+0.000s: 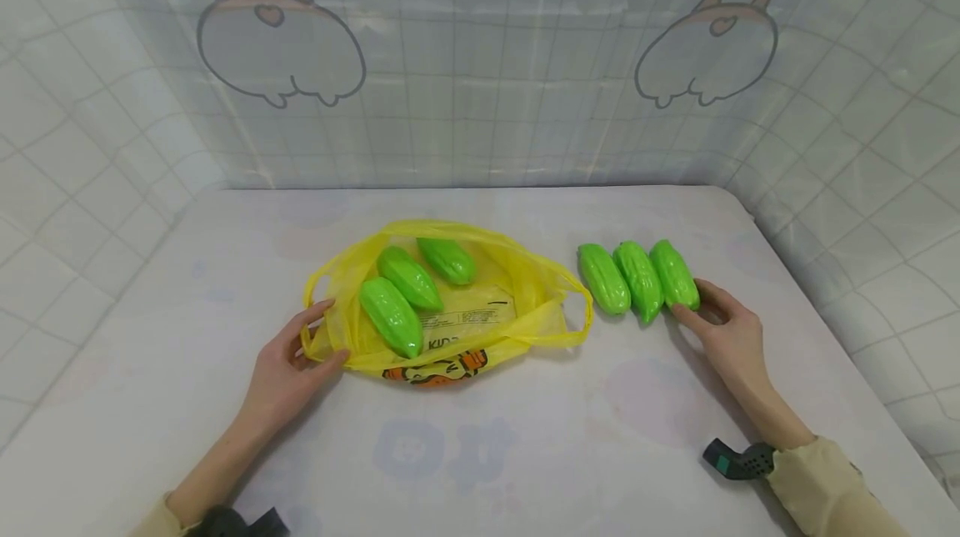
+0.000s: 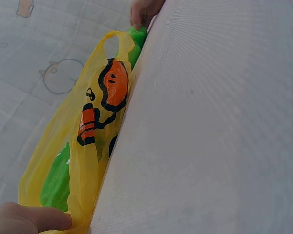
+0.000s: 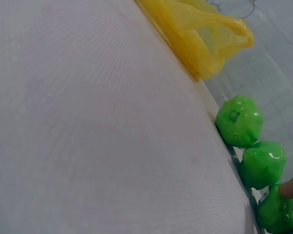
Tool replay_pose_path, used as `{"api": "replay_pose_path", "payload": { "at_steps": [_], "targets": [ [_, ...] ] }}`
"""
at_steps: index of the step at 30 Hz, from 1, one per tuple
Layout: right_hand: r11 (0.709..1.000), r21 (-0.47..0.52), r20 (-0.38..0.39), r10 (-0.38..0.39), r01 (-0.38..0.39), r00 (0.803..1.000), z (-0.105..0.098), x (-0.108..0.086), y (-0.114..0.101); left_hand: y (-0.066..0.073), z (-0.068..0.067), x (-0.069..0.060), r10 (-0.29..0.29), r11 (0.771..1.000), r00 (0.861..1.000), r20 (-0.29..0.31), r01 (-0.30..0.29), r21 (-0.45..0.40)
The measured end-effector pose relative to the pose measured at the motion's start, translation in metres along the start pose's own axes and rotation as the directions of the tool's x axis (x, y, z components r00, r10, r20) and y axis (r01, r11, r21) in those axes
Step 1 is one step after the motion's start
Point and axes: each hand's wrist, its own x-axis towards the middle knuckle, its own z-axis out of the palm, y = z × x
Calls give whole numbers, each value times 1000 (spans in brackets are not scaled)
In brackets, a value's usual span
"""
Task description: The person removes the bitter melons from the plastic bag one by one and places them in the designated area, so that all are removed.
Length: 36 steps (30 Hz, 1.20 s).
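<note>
A yellow plastic carrier bag (image 1: 540, 328) with a cartoon print lies with its mouth spread, and three glossy green bitter gourds (image 1: 392, 316) sit inside it. At the bag's left side my left hand (image 1: 281, 374) holds the rim near the handle; the left wrist view shows its thumb (image 2: 51, 218) on the yellow film. Right of the bag, three more green gourds (image 1: 603, 278) lie side by side on the table. My right hand (image 1: 731, 341) grips the near end of the rightmost gourd (image 1: 672, 270) between thumb and fingers. That gourd touches the table.
The pale table (image 1: 480, 470) ends at a straight back edge. Behind and beside it hang white gridded sheets (image 1: 495, 62) with cartoon animal drawings. The bag's right handle loop (image 1: 587, 312) reaches close to the leftmost loose gourd. Dark wrist devices (image 1: 738, 460) sit on both forearms.
</note>
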Motion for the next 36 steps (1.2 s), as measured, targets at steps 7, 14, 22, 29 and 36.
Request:
{"api": "replay_pose_path", "payload": {
  "at_steps": [7, 14, 22, 29, 36],
  "targets": [
    [1000, 0, -4, 27, -27, 1000, 0, -1, -1, -5, 1, 0, 16, 1000, 1000, -9, -16, -4],
    [997, 51, -43, 56, -54, 998, -1, -1, -3, -6, 1, 0, 13, 1000, 1000, -6, -13, 1],
    [990, 132, -135, 59, -41, 989, 1, -3, -4, -2, 0, 0, -4, 1000, 1000, 10, 5, -9],
    [976, 218, -241, 48, 6, 969, 3, -7, -12, -4, 1, 0, 4, 999, 1000, 5, -4, -42],
    [975, 181, -282, -73, 128, 957, 9, -15, -24, -4, 1, 0, -1, 999, 1000, 7, 1, -33]
  ]
}}
